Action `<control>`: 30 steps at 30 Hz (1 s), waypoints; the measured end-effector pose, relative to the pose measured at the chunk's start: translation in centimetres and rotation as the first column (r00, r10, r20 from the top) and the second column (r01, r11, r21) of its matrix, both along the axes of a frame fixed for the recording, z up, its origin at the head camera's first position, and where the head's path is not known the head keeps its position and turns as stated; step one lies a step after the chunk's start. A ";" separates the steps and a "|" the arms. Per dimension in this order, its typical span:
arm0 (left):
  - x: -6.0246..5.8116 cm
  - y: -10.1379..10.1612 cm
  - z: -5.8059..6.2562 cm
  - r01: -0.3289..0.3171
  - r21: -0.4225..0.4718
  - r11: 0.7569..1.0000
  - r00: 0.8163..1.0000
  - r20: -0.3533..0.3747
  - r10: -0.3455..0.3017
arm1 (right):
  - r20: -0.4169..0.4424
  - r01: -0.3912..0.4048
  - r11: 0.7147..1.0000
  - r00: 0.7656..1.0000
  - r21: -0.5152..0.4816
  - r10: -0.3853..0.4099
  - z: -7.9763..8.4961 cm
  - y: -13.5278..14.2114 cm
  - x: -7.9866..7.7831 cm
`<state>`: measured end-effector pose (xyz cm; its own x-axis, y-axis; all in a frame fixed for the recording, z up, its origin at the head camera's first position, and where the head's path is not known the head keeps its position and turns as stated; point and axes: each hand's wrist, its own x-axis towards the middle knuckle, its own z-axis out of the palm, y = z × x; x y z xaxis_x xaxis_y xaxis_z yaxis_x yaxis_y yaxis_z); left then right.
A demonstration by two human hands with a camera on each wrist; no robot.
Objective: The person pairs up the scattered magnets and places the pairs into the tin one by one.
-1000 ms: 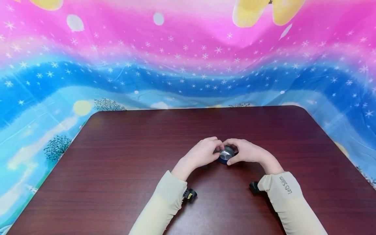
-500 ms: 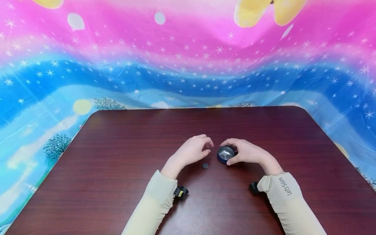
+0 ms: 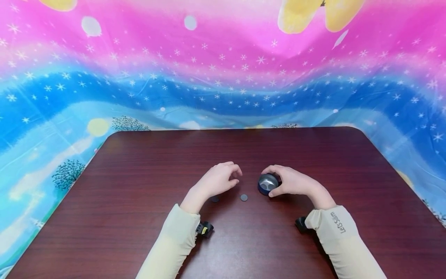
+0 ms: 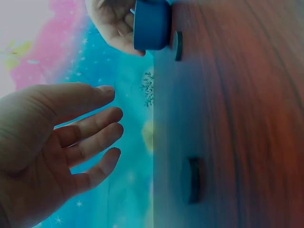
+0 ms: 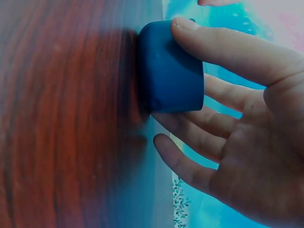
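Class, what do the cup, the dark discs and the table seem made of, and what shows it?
Cup: probably metal, from its shiny silvery inside; smooth blue coating outside.
Dark discs: perhaps plastic or rubber, being matte and plain; the look leaves it open.
Table: wood or laminate, from its streaked reddish-brown grain; satiny sheen.

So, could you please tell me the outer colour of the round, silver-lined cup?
The cup is blue outside; the right wrist view shows it best.

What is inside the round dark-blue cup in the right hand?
Inside the round dark-blue cup, two grey rounded shapes show, possibly flat discs. Anything low behind its near wall is covered; the wrist views show only the outside.
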<state>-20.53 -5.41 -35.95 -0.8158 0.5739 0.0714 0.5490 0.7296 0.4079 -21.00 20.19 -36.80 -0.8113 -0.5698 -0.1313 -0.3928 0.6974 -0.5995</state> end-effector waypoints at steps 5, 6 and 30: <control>0.0 -0.8 -0.2 -0.014 -0.016 1.000 1.000 0.021 0.014 | -0.012 0.005 1.000 1.000 0.021 -0.005 0.1 -0.2 0.2; 0.0 -0.9 -0.2 -0.014 -0.016 1.000 1.000 0.024 0.014 | -0.017 0.006 1.000 1.000 0.028 -0.006 0.1 -0.2 0.2; 0.2 -3.8 -0.9 -0.051 -0.046 0.998 0.997 0.063 0.054 | -0.146 0.009 0.999 0.989 0.045 -0.003 0.3 -2.6 0.6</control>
<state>-20.37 -9.25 -36.83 -0.8468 0.5318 -0.0067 0.4832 0.7746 0.4080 -20.37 17.58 -36.54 -0.8270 -0.5611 -0.0366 -0.4697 0.7251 -0.5037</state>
